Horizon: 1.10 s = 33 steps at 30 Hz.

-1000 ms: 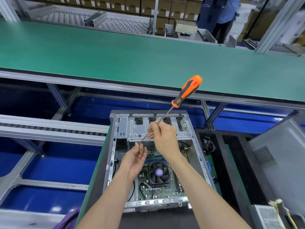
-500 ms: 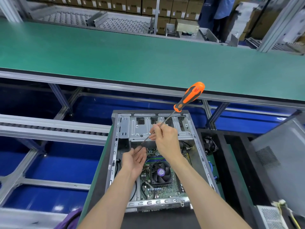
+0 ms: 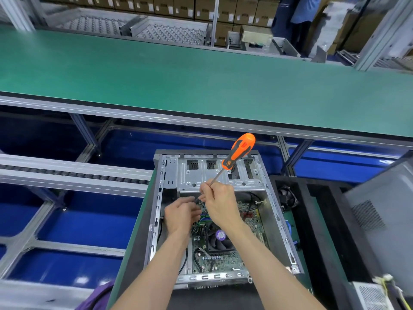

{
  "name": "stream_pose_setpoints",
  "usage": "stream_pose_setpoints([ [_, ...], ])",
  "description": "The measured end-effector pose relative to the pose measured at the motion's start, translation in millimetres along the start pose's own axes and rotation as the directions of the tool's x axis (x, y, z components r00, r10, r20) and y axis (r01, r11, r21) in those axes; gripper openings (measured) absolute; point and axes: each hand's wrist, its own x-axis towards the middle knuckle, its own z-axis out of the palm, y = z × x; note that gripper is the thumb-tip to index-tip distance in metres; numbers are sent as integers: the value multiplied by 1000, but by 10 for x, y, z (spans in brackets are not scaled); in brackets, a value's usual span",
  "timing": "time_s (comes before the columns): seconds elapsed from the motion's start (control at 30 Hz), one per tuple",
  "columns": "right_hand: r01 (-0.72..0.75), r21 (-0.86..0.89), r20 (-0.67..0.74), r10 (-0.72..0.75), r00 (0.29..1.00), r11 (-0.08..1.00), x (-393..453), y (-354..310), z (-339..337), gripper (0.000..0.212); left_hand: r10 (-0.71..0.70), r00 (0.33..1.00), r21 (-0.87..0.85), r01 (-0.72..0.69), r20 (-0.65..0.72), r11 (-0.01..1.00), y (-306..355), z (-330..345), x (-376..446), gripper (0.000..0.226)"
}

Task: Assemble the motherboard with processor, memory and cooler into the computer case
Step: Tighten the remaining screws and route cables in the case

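An open grey computer case [image 3: 169, 175] lies flat in front of me. Inside it sits the green motherboard [image 3: 225, 262] with a black cooler fan [image 3: 220, 239] bearing a purple label. My right hand [image 3: 220, 203] grips the metal shaft of a long screwdriver [image 3: 239, 153] with an orange and black handle that tilts up to the right. The tip is hidden behind my hands. My left hand [image 3: 181, 214] hovers just left of the right one, fingers curled toward the tip; whether it pinches anything is unclear.
A long green conveyor belt [image 3: 201, 86] runs across behind the case. Roller rails [image 3: 73, 175] lie to the left over blue floor. A grey case panel [image 3: 380, 220] and a black tray with a small fan [image 3: 288, 198] stand to the right. A person in blue [image 3: 306, 10] stands far back.
Both hands have sunk deeper into the case toward the motherboard, and the screwdriver has come down with them, its handle now over the drive bay.
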Motion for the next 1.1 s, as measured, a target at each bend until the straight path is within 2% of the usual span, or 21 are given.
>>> stream_pose_setpoints([
  [0.07,-9,9,11,9,1000,1000,0,-10,3,28,133,990,210,-140,45,968,-14,35,-32,19],
  [0.13,-8,12,-1,8,1000,1000,-2,-45,-21,26,203,978,308,-207,45,929,-18,44,-47,10],
  [0.2,-6,25,-48,7,999,1000,9,-114,-84,17,226,974,328,-216,9,920,-11,30,-32,9],
  [0.27,-6,127,-100,18,995,992,36,-208,-198,9,223,975,342,-203,-20,917,-6,10,-4,9],
  [0.33,35,206,-127,-9,992,978,60,-304,-334,19,219,975,356,-195,-26,914,-5,7,1,8],
  [0.43,152,221,-163,-117,980,963,61,-477,-511,25,210,977,358,-182,-42,916,-26,11,19,7],
  [0.5,235,192,-207,-195,959,953,57,-587,-613,24,191,980,332,-164,-50,929,-48,10,39,8],
  [0.67,409,-30,-302,-398,866,912,74,-775,-750,23,158,987,354,-145,-10,924,-56,23,66,14],
  [0.8,425,-82,-267,-431,862,901,47,-728,-735,24,168,977,590,-62,-128,805,-61,-68,137,13],
  [0.87,418,-89,-255,-426,868,904,21,-647,-707,24,163,976,669,-27,-142,743,-68,-110,183,12],
  [1.1,399,-92,-244,-409,879,912,-1,-482,-620,25,104,994,785,-90,32,613,-215,-52,299,32],
])
